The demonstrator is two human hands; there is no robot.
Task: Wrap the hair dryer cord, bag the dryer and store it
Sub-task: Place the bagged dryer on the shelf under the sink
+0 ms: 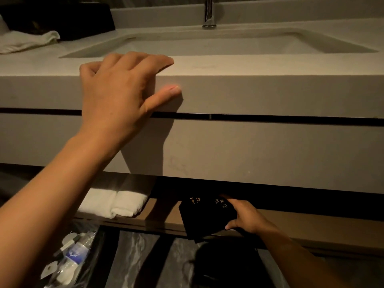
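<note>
both hands busy: my left hand [122, 94] flat, bracing on counter [270, 65]; right hand [247, 217] grips black bag [205, 217], probably dryer inside; slide fully onto shelf [311, 227].

Open shelf [311, 225] beneath vanity: rolled white towels [113, 202] at left, black drawstring bag [204, 217] at centre overhanging front edge; vanity countertop [249, 65]: crumpled white towel [27, 41], black box [68, 19].

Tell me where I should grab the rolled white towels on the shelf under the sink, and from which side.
Grip the rolled white towels across their rounded front ends, coming from the front of the open shelf. The vanity overhangs them, so reaching from above looks blocked. The left hand rests on the countertop edge and seems free; the right hand holds the black bag.
</note>
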